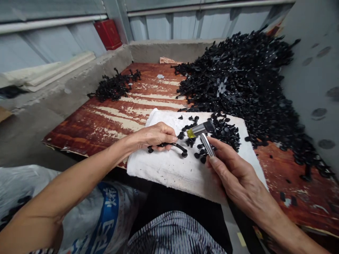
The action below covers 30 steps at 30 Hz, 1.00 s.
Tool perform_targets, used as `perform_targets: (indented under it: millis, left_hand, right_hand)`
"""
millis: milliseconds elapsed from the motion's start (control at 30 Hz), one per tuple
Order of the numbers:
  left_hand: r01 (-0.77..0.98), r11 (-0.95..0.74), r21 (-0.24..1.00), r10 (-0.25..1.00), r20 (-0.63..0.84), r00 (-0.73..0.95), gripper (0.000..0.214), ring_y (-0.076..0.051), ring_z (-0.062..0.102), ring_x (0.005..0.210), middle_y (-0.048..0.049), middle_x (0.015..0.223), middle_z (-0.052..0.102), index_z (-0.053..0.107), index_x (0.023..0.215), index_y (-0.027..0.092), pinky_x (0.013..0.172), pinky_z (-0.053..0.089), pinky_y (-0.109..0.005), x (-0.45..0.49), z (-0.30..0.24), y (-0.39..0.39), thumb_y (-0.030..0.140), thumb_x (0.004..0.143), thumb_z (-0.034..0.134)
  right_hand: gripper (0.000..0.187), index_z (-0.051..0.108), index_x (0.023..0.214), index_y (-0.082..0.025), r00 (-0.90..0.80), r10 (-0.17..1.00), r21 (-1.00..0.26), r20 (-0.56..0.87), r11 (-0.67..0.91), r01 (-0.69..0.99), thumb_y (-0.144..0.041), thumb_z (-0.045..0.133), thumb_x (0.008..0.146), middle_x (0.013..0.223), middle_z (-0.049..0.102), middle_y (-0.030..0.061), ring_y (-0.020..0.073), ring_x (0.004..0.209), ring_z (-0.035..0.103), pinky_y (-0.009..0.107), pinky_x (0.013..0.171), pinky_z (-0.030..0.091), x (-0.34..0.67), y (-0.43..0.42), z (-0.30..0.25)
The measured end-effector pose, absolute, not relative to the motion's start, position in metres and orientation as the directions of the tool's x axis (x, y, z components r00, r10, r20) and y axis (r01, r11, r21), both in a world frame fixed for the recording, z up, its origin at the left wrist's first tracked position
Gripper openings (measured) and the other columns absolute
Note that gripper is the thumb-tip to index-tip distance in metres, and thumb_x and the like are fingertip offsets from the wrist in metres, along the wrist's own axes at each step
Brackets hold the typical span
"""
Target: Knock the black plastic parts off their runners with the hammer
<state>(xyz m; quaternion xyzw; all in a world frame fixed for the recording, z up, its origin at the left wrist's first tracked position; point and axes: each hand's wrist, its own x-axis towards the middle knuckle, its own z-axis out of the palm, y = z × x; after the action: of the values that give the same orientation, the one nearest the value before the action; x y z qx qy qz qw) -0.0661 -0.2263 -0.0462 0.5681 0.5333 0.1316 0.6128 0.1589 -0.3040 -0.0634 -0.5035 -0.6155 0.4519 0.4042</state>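
Note:
My left hand point(158, 135) is closed round a black curved handle point(178, 146) with a round foot at each end, low over a white cloth point(169, 171). At its fingertips is a small black round-headed piece point(181, 135); whether the fingers grip it I cannot tell. My right hand point(233, 169) is wrapped round the metal shaft of a small mallet point(199, 129). The mallet's yellow face points left, just beside that small piece. Several more black round-headed pieces point(226, 134) lie loose on the cloth, right of and behind the mallet head.
A big heap of black parts point(238, 74) covers the right and back of the worn red-brown board point(79, 123). A smaller pile of black handles point(113, 86) sits at back left. Low concrete walls point(169, 51) edge the board. A plastic sack point(116, 211) stands at lower left.

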Motion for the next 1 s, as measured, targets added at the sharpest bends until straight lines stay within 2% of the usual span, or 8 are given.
perform_targets:
  millis: [67,167,367,633,1000]
  left_hand:
    - [0.439,0.324,0.838,0.768,-0.503,0.395,0.025,-0.002,0.039,0.029,0.0017,0.048,0.055,0.052,0.061,0.014,0.029,0.021,-0.015,-0.067,-0.047,-0.226,0.011,0.085,0.054]
    - [0.424,0.331,0.843,0.77,-0.501,0.396,0.025,-0.002,0.039,0.03,0.0017,0.049,0.056,0.052,0.062,0.013,0.029,0.021,-0.015,-0.067,-0.047,-0.226,0.01,0.087,0.051]
    - [0.423,0.324,0.846,0.775,-0.494,0.394,0.024,-0.002,0.04,0.03,0.002,0.051,0.056,0.053,0.064,0.013,0.03,0.021,-0.014,-0.069,-0.048,-0.229,0.014,0.087,0.053]
    - [0.462,0.307,0.832,0.781,-0.497,0.377,0.022,-0.001,0.041,0.032,0.0028,0.052,0.056,0.054,0.065,0.013,0.031,0.022,-0.014,-0.068,-0.048,-0.23,0.016,0.087,0.054]
    - [0.514,0.252,0.82,0.799,-0.476,0.367,0.02,-0.002,0.043,0.034,0.0022,0.054,0.058,0.055,0.066,0.014,0.033,0.024,-0.015,-0.068,-0.049,-0.232,0.023,0.085,0.057]
  right_hand:
    - [0.04,0.055,0.128,-0.024,-0.161,0.987,-0.963,-0.01,0.034,0.268,-0.035,0.053,0.09,0.072,0.057,0.0008,0.0129,0.052,0.05,0.021,0.036,0.038,0.159,-0.309,-0.067]
    - [0.045,0.051,0.13,-0.025,-0.136,0.986,-0.983,-0.101,-0.078,0.165,-0.043,0.055,0.089,0.069,0.054,-0.0024,0.0103,0.044,0.043,0.02,0.032,0.037,0.158,-0.316,-0.07]
    - [0.053,0.046,0.13,-0.027,-0.143,0.97,-0.979,-0.197,-0.202,-0.018,-0.051,0.06,0.084,0.071,0.052,-0.0041,0.0086,0.042,0.041,0.018,0.029,0.035,0.157,-0.322,-0.079]
    - [0.052,0.047,0.128,-0.028,-0.153,0.969,-0.976,-0.196,-0.207,-0.062,-0.051,0.061,0.084,0.072,0.052,-0.0044,0.0074,0.042,0.041,0.017,0.029,0.034,0.158,-0.323,-0.084]
    - [0.051,0.047,0.128,-0.028,-0.159,0.964,-0.974,-0.213,-0.222,-0.042,-0.05,0.059,0.084,0.072,0.052,-0.0042,0.008,0.042,0.041,0.018,0.028,0.034,0.159,-0.323,-0.081]
